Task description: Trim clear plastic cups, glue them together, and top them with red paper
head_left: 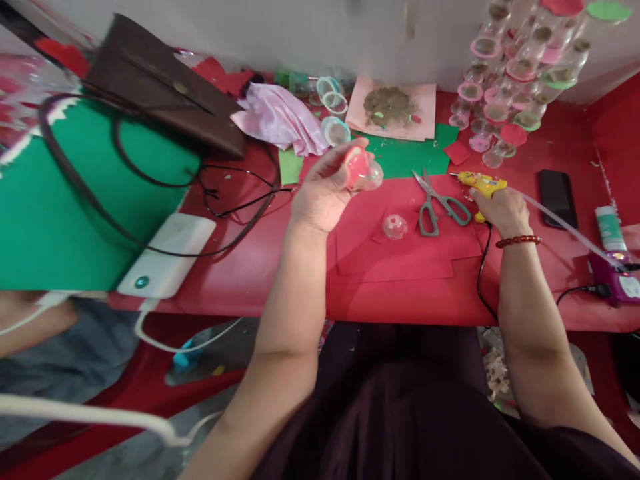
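My left hand (pixel 325 187) is raised over the table, its fingers curled round a small clear plastic cup (pixel 371 175) with a pink-red rim or disc turned toward the palm. My right hand (pixel 503 207) wraps the handle of a yellow glue gun (pixel 480 181), whose nozzle points left; a pale glue stick trails from its back. Between the hands, grey-handled scissors (pixel 440 205) lie with blades parted on red paper (pixel 395 260). A clear dome-shaped plastic piece (pixel 395 227) rests on that paper, left of the scissors.
Stacked clear cups with pink and green rims (pixel 520 80) stand back right. A dark phone (pixel 557 198), glue bottle (pixel 609 228) and purple power socket (pixel 620 277) lie right. Paper with brown material (pixel 390 107) is behind. A brown bag (pixel 165 87), eyeglasses (pixel 245 193) and white power bank (pixel 167 257) sit left.
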### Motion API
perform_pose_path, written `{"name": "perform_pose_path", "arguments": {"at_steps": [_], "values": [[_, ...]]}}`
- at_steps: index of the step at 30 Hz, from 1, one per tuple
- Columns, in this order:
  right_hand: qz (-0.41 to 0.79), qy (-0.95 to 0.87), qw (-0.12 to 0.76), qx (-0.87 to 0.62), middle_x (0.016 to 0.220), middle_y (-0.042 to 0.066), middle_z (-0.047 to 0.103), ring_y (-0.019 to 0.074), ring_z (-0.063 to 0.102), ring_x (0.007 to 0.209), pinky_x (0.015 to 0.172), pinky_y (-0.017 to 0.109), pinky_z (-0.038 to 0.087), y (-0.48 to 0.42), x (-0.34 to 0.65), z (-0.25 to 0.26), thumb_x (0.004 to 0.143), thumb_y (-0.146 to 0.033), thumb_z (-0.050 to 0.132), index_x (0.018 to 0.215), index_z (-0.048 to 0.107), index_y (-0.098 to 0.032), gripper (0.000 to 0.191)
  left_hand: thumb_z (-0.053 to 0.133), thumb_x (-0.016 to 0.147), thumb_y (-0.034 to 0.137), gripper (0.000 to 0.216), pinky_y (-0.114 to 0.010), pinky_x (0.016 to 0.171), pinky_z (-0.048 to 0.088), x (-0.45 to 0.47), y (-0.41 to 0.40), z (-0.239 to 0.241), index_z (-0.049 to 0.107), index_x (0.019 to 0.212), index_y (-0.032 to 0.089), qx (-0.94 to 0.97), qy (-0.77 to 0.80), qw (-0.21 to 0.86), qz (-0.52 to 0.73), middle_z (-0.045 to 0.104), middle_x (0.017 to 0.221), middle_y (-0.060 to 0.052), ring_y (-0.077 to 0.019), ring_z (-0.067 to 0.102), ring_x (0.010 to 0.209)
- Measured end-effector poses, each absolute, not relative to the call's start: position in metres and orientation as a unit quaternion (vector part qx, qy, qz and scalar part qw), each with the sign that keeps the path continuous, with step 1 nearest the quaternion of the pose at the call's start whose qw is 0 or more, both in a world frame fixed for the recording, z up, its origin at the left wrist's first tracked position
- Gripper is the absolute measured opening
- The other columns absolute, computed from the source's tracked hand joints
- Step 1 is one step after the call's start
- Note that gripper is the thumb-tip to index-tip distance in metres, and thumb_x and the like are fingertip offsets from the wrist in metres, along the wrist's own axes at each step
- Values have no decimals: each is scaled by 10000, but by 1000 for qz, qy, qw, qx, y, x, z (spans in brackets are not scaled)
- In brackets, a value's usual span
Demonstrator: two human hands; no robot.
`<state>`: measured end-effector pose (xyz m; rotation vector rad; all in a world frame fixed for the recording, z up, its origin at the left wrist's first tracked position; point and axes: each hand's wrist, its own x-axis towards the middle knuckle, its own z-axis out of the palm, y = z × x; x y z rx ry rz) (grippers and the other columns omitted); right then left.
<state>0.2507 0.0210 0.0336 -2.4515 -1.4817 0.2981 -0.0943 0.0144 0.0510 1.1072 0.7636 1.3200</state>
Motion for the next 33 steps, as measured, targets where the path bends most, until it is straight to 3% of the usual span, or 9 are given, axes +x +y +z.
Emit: {"name": "perform_pose_path", "arguments": {"at_steps": [8,12,16,20,33], "values": [[51,-514,47,-855,1135,327,741,457,706,1124,909,569,516,8,233,60,949,-633,622,1036,777,-66,594,970,642,374,522,-334,934,594,-88,3,59,819,1124,244,676,363,510,389,722,1181,-72,-221,705,1033],[1,-527,124,-841,1059,276,761,407,712,1068,891,533,500,1,225,70,1005,-544,565,979,764,-114,474,960,652,331,481,-355,973,581,-89,3,59,823,1108,259,704,384,473,364,699,1159,-63,-220,688,1046],[29,-549,219,-806,924,181,735,354,680,1048,888,491,483,-2,221,70,1005,-505,581,867,701,-214,343,971,610,232,515,-386,1012,561,-89,2,60,822,1103,255,705,402,470,347,684,1146,-57,-244,673,1094],[29,-562,235,-793,888,151,708,325,670,996,871,467,469,-2,217,67,1003,-483,589,829,662,-212,330,964,579,159,538,-421,1040,544,-86,2,59,823,1088,260,703,403,474,344,669,1153,-50,-270,659,1139],[7,-566,203,-799,932,148,745,268,666,886,793,405,443,-4,208,69,1023,-510,563,889,704,-170,393,986,605,365,593,-494,1172,439,-82,2,58,811,1169,303,779,391,396,289,653,1211,-47,-302,596,1235]]}}
